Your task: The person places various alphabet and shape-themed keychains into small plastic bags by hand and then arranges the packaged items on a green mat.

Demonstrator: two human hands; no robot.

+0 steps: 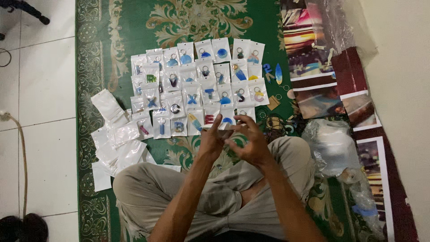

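Observation:
I sit cross-legged on a green patterned carpet point(96, 67). My left hand point(211, 139) and my right hand point(249, 142) are raised together over my knees, fingers pinching a small clear plastic pouch point(225, 127) between them. Just beyond my hands lie several rows of packed keychains in clear pouches point(197, 89), each holding a coloured letter or round shape. What sits inside the pouch in my fingers cannot be made out.
A heap of empty white pouches point(117, 143) lies at my left knee. Loose keychains and rings point(274, 96) lie right of the rows. Crumpled clear plastic bags point(331, 148) and printed sheets point(316, 62) lie on the right. White floor tiles point(40, 89) border the carpet on the left.

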